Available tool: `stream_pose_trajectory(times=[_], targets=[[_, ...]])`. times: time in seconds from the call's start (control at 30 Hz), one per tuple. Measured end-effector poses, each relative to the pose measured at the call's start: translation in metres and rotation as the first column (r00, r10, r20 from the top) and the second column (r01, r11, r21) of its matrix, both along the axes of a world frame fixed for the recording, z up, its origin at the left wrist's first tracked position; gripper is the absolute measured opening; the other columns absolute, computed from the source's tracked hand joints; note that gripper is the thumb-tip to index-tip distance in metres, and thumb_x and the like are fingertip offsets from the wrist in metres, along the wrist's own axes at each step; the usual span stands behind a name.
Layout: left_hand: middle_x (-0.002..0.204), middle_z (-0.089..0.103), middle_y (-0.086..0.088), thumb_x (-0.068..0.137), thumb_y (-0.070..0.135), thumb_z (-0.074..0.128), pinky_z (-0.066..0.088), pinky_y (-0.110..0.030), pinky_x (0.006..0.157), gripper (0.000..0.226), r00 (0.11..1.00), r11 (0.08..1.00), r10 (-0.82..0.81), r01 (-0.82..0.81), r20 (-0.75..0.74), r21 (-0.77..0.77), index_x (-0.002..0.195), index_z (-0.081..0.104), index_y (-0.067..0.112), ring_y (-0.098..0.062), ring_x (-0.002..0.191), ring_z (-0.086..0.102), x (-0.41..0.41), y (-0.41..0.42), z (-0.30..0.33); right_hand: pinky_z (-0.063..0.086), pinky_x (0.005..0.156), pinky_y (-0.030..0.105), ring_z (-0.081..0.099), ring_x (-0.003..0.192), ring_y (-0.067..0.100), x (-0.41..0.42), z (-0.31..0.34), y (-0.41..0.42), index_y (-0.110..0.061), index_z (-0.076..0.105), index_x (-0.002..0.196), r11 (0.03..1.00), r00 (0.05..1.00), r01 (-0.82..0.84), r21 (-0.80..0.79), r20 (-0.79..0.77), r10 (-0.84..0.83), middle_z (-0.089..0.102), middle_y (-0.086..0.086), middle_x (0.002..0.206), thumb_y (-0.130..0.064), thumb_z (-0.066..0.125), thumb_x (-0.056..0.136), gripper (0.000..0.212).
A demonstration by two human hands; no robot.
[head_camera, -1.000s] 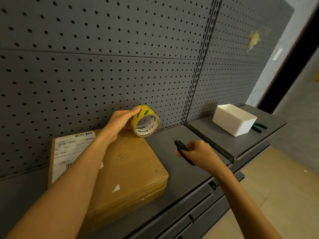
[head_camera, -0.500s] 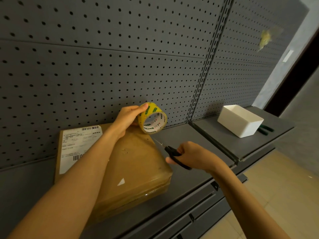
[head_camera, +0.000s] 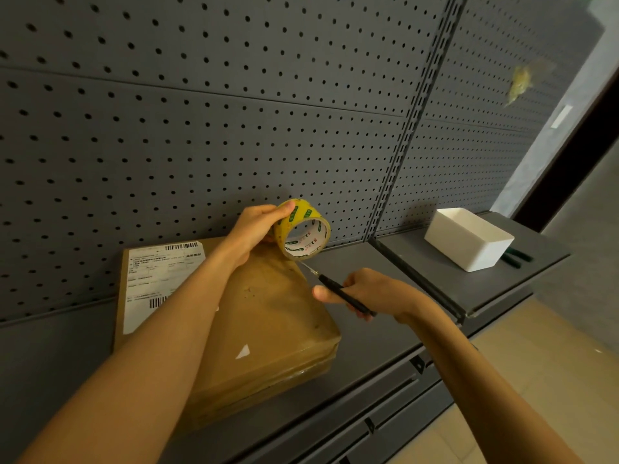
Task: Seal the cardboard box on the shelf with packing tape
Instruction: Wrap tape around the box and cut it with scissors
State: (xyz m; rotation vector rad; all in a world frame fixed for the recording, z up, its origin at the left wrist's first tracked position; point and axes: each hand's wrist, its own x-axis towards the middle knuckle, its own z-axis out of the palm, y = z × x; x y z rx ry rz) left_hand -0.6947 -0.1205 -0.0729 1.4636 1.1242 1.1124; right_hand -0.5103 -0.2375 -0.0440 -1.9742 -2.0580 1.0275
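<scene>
Shelf (head_camera: 338, 370): box (head_camera: 268, 316) lies flat against the back edge, near the right end. Left hand (head_camera: 254, 229) grips the tape (head_camera: 303, 229) just above the box's far right corner. Right hand (head_camera: 365, 291) grips scissors (head_camera: 338, 291), tip just under the roll. Risks: a slack strip could stick to itself; the blade could nick the box or left fingers if the cut goes crooked.

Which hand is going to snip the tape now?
Probably the right hand. It grips the scissors, whose tips point at the bottom of the tape roll, by the far corner of the cardboard box. The left hand holds the roll up, so it is busy.
</scene>
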Motion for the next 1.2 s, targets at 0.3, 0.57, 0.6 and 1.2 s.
stream_pose_trajectory(times=[0.3, 0.57, 0.6, 1.2], targets=[[0.075, 0.066, -0.001, 0.088, 0.048, 0.056, 0.047, -0.027, 0.078, 0.038, 0.999, 1.000, -0.030, 0.030, 0.027, -0.003, 0.074, 0.065, 0.014, -0.012, 0.074, 0.062, -0.001, 0.000, 0.001, 0.042, 0.057, 0.023, 0.050, 0.054, 0.015, -0.002, 0.001, 0.000, -0.005, 0.057, 0.073, 1.000, 0.999, 0.020, 0.013, 0.028, -0.021, 0.055, 0.009, 0.064, -0.079, 0.055, 0.046, 0.078], [0.088, 0.069, -0.012, 0.088, 0.050, 0.056, 0.047, -0.031, 0.086, 0.051, 1.000, 1.000, -0.025, 0.025, 0.013, 0.018, 0.093, 0.068, 0.001, -0.015, 0.080, 0.063, -0.003, -0.001, 0.000, 0.041, 0.052, 0.022, 0.047, 0.048, 0.014, -0.025, -0.009, 0.022, -0.008, 0.052, 0.065, 0.997, 0.995, 0.075, 0.022, -0.071, -0.074, 0.053, 0.008, 0.061, -0.075, 0.061, 0.054, 0.068], [0.091, 0.069, -0.015, 0.088, 0.050, 0.056, 0.047, -0.032, 0.086, 0.052, 1.000, 1.000, -0.021, 0.021, 0.012, 0.019, 0.094, 0.068, 0.000, -0.016, 0.081, 0.062, -0.002, -0.001, 0.000, 0.041, 0.052, 0.023, 0.047, 0.047, 0.014, -0.026, -0.010, 0.024, -0.009, 0.051, 0.063, 0.996, 0.994, 0.084, 0.023, -0.078, -0.082, 0.052, 0.007, 0.059, -0.073, 0.062, 0.058, 0.065], [0.077, 0.060, -0.003, 0.085, 0.049, 0.061, 0.043, -0.028, 0.071, 0.046, 0.999, 1.000, -0.021, 0.022, 0.043, -0.011, 0.097, 0.065, 0.004, -0.014, 0.073, 0.054, -0.003, 0.006, -0.005, 0.048, 0.058, 0.025, 0.055, 0.045, 0.013, -0.027, -0.021, 0.034, -0.008, 0.057, 0.059, 0.979, 0.986, 0.159, 0.128, -0.068, -0.151, 0.060, 0.008, 0.057, -0.061, 0.070, 0.066, 0.056]])
